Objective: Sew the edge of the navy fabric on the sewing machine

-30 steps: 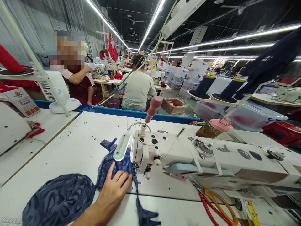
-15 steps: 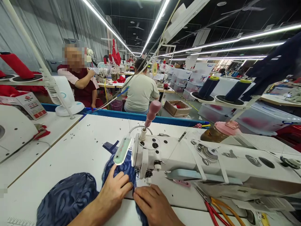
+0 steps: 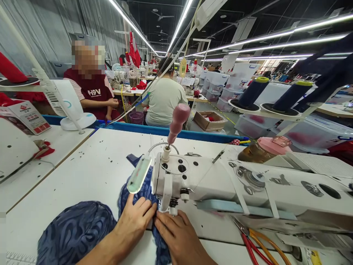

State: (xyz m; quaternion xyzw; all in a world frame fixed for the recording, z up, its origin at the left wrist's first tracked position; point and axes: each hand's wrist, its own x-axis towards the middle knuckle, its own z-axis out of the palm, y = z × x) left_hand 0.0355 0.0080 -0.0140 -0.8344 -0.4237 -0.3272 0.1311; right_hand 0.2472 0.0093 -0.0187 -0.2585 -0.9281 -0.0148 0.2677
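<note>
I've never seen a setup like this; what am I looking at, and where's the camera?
There's no robot here: the single camera sits on a person's head, looking forward and down. The big white body is a sewing machine. The left hand rests on navy patterned fabric beside the sewing head; the right hand touches the fabric's near end. Whether the fingers pinch or only press is hidden. On the white table, another navy piece lies to the left, and scissors to the right.
</note>
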